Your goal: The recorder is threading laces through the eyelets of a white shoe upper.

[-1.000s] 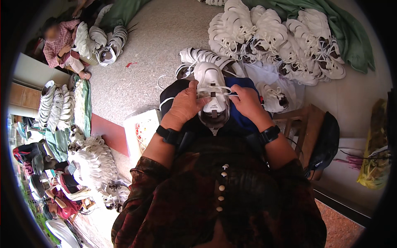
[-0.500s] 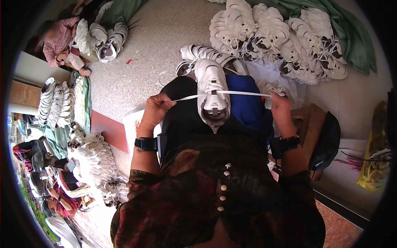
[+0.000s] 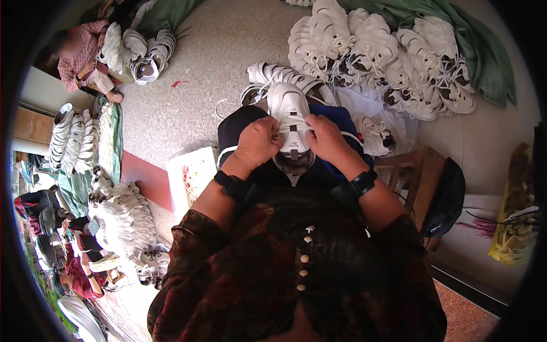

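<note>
A white sneaker [image 3: 286,98] lies across my lap, its toe pointing away from me and its dark-lined opening nearest my body. A white shoelace [image 3: 294,122] crosses its tongue. My left hand [image 3: 259,141] is closed at the shoe's left eyelets, fingertips pinching the lace. At the right eyelets my right hand [image 3: 329,137] pinches the lace too, thumb and finger against the upper. Loose lace ends trail outward over both thighs. My fingers partly hide the eyelets.
Beyond my knees lies a row of nested white shoe uppers [image 3: 285,73]. A large heap of white shoes [image 3: 364,45] is at the far right, beside green cloth [image 3: 484,62]. A wooden stool [image 3: 419,171] stands right, a white box [image 3: 192,174] left. Other people sit at the left.
Both hands have come inward from wide apart to the shoe's sides. The lace, stretched taut sideways before, now lies across the tongue with its ends drooping over my thighs.
</note>
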Demonstrator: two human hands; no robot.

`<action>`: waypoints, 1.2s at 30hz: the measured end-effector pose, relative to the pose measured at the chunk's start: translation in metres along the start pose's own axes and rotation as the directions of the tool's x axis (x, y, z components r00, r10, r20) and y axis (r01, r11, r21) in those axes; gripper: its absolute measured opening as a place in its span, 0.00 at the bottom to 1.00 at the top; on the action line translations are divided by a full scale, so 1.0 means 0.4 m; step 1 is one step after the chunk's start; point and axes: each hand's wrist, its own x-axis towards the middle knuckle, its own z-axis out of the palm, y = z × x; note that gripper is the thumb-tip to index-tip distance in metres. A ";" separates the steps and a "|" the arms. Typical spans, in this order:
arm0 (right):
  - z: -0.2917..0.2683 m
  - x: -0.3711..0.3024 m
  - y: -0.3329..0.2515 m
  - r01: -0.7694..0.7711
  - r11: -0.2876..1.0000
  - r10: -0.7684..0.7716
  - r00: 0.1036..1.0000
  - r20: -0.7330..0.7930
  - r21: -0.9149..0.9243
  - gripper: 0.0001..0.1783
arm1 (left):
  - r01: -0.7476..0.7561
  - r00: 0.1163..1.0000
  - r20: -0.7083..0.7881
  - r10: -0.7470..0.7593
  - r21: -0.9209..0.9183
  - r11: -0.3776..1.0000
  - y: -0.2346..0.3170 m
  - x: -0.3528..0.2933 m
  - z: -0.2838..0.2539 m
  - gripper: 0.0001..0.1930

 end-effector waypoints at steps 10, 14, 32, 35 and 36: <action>-0.016 0.086 0.017 -0.103 0.994 0.105 0.990 0.094 -0.021 0.08 | 0.058 0.995 0.090 -0.047 -0.121 0.991 -0.047 0.066 0.002 0.10; -0.036 0.113 0.050 -0.156 0.984 0.136 0.970 0.204 0.088 0.07 | 0.281 0.946 0.231 -0.228 -0.226 0.933 -0.037 0.067 -0.031 0.16; -0.009 0.109 0.040 0.067 0.967 -0.069 0.998 0.000 -0.246 0.02 | -0.247 0.954 -0.160 0.252 0.051 0.968 -0.063 0.092 -0.034 0.04; 0.001 0.099 0.053 -0.048 0.989 0.041 0.998 0.055 0.138 0.02 | 0.004 1.000 0.012 0.001 -0.433 0.901 -0.103 0.072 -0.003 0.05; -0.001 0.101 0.052 -0.143 0.915 0.082 0.981 0.173 0.376 0.03 | 0.003 1.000 0.013 0.003 -0.434 0.901 -0.090 0.077 -0.008 0.05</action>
